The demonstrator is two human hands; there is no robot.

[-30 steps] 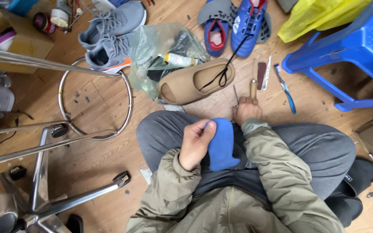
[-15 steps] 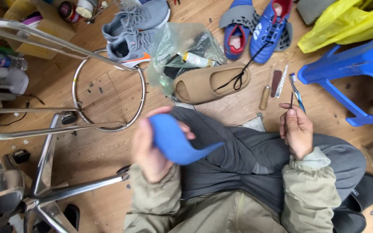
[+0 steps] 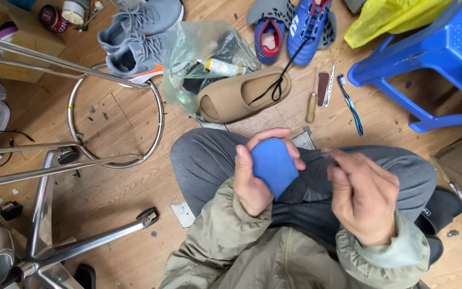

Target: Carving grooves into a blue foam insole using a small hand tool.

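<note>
Left hand [image 3: 253,179] closed round blue insole [image 3: 274,165], thumb on near face, fingers curled over top edge; insole held upright above lap, over grey trousers [image 3: 209,155]; right hand [image 3: 363,194] just beside insole, not touching, fingers bent and pinched on thin pale object, too small and blurred to identify; olive jacket sleeves [image 3: 225,235] at both wrists. Wooden floor [image 3: 113,182] beyond knees: tan slide [image 3: 241,96] lying sole-down, black lace [image 3: 282,75] trailing across it from blue shoe [image 3: 308,24]; second blue shoe [image 3: 268,29] just left of it, red lining up, grey insole beneath; clear plastic bag [image 3: 199,53] touching slide's left end, small bottle [image 3: 223,67] inside; grey sneakers [image 3: 140,32] left of bag, stacked one on other, orange patch at heel of lower one. Tools in row right of slide: wooden-handled awl [image 3: 311,107], dark flat strip [image 3: 323,88], thin blade [image 3: 331,83], blue toothbrush [image 3: 351,104]; all apart from both hands. Blue plastic stool [image 3: 429,59] at far right, yellow bag [image 3: 386,21] lying against its top; chrome chair base [image 3: 44,214] at left, foot ring [image 3: 116,115] resting on floor, castor [image 3: 148,217] near left knee; cardboard box [image 3: 6,48] upper left, tins beside it.
</note>
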